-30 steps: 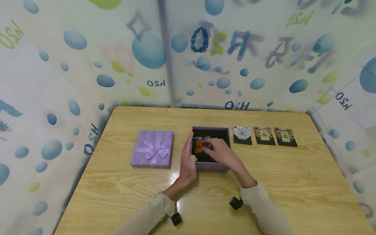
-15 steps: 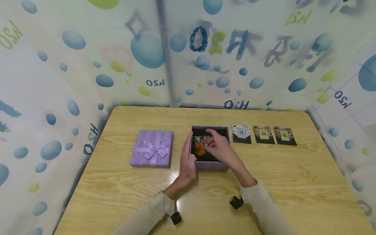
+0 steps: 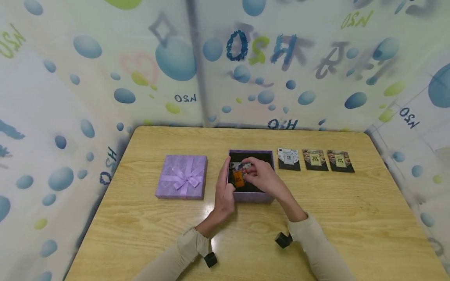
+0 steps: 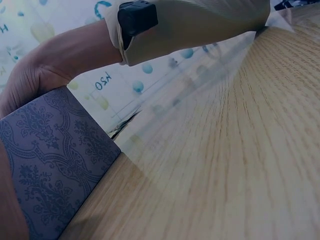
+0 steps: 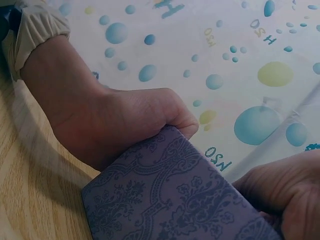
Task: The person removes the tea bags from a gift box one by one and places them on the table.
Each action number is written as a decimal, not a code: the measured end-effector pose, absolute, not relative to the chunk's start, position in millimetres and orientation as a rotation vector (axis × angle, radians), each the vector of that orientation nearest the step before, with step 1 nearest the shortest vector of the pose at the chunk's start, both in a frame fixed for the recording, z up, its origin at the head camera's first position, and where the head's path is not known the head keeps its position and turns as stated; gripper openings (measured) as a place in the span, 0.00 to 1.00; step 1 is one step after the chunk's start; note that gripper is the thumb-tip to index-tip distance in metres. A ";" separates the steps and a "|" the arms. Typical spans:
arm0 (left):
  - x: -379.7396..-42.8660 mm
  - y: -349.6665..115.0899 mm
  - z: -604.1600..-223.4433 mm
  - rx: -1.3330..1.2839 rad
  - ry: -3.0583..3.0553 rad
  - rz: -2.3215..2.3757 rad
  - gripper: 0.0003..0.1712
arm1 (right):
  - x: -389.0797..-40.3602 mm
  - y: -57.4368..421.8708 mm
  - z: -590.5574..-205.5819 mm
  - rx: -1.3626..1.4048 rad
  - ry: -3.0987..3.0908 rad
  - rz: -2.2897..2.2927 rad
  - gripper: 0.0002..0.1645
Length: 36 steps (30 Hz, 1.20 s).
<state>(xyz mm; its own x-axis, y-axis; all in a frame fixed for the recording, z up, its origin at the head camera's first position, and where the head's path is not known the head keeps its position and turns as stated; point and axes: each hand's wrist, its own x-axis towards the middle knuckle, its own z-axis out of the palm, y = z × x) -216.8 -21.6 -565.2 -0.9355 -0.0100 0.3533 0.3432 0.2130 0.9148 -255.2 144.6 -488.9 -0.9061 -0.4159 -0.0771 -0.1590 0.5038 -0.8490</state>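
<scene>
A purple patterned gift box [image 3: 254, 197] with a black lining stands uncovered mid-table. My left hand [image 3: 225, 197] grips its left wall, fingers along the outside; in the right wrist view the thumb of that left hand [image 5: 125, 117] hooks over the rim. Inside at the left lies a dark sachet with an orange label [image 3: 239, 179], slightly tilted. My right hand [image 3: 264, 177] reaches in over the right side and pinches the sachet's right edge, its fingertips partly covering it. The left wrist view shows the box wall [image 4: 55, 160] with the right hand [image 4: 37, 75] behind it.
The purple lid with a ribbon bow [image 3: 184, 177] lies left of the box. To the right, a white-and-black sachet [image 3: 289, 159] and two brown sachets with yellow labels [image 3: 315, 160] lie in a row. A patterned wall backs the wooden table [image 3: 351, 214].
The orange-labelled sachet has tilted and shows more of its face. My right fingers spread off it, then closed back in at its right edge. The left hand stayed on the box.
</scene>
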 end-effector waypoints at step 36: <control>-216.7 -23.1 -564.9 -0.319 -2.215 -1.797 0.54 | -250.6 163.6 -465.7 -0.433 2.450 -1.598 0.28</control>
